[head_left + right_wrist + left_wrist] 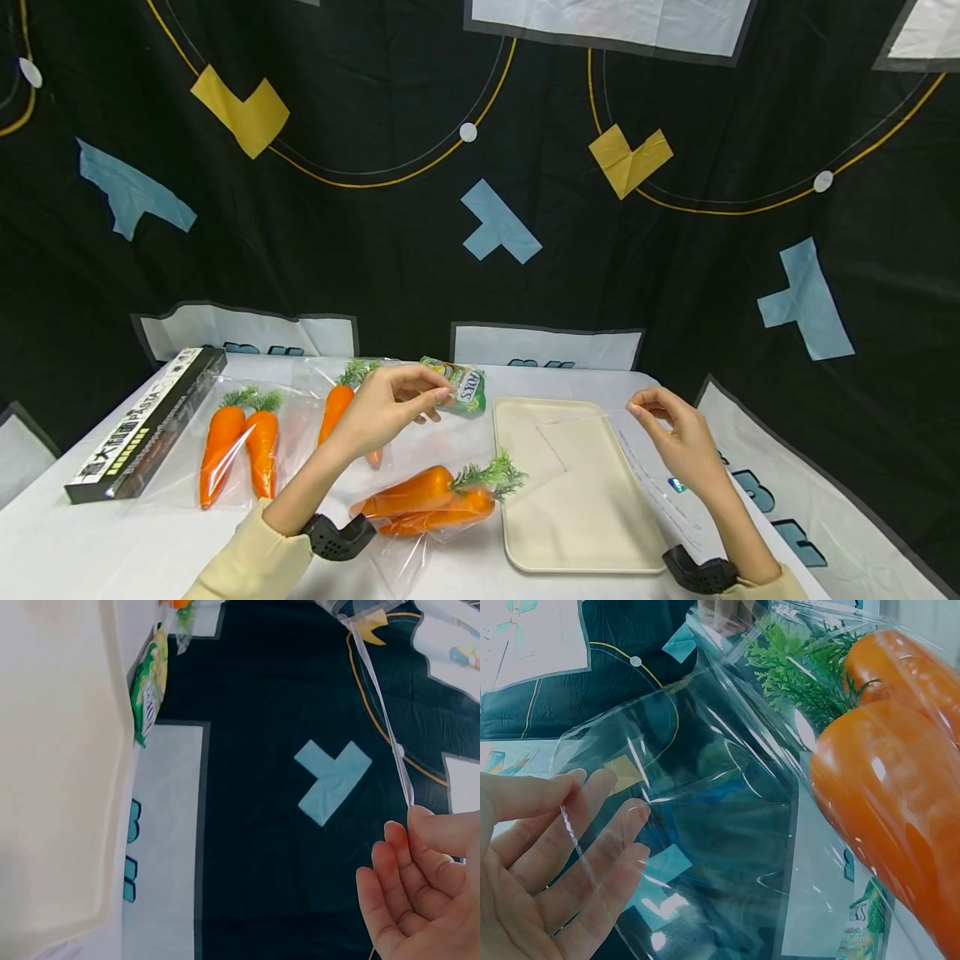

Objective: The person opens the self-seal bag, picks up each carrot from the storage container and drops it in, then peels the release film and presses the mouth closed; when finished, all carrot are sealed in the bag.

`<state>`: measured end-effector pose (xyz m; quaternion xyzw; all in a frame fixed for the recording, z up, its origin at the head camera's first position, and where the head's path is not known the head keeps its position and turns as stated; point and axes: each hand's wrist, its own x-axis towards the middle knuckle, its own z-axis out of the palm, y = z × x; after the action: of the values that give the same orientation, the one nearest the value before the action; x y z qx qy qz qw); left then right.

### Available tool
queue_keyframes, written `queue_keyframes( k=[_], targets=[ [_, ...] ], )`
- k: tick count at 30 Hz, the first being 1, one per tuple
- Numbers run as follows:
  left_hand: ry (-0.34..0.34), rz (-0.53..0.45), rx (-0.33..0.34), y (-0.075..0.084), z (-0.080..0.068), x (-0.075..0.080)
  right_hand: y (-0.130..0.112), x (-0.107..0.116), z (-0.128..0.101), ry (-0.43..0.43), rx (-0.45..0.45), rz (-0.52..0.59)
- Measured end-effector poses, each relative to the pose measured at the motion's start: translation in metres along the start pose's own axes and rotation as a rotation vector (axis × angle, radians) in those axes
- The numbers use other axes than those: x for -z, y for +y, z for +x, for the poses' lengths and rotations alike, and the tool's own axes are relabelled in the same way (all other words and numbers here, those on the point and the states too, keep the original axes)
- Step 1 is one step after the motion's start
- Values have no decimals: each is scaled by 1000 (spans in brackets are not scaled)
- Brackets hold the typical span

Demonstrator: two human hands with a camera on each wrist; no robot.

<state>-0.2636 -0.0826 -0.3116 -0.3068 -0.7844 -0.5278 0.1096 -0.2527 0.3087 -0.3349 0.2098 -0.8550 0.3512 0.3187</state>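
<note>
Bag-opening step in hand: left hand (386,406) and right hand (675,433) each pinch an edge of the clear bag (600,467) stretched over the tray (577,533); next, likely, loading carrots (431,498).

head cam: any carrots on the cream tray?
No: the cream tray carries only clear film, while the bagged carrots lie on the tablecloth just left of its rim.

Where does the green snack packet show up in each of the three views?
Head: green snack packet at centre, just beyond the left hand.
Left wrist: bottom right corner, behind clear film.
Right wrist: upper left, by the cream tray's edge.
Shared landmark: the carrots' green tops.
</note>
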Motion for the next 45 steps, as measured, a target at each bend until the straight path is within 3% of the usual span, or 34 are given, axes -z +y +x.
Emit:
queue_keyframes(
  k=[12,22,32,45],
  targets=[
    [-3,4,8,-1,0,0,12,15,-21,7,-110,-41],
    [15,10,12,1,1,1,23,28,-32,21,-119,-75],
    [25,9,12,0,1,1,30,35,-46,2,-187,-111],
    [29,-21,12,0,3,10,34,46,-53,49,-221,-141]
  ],
)
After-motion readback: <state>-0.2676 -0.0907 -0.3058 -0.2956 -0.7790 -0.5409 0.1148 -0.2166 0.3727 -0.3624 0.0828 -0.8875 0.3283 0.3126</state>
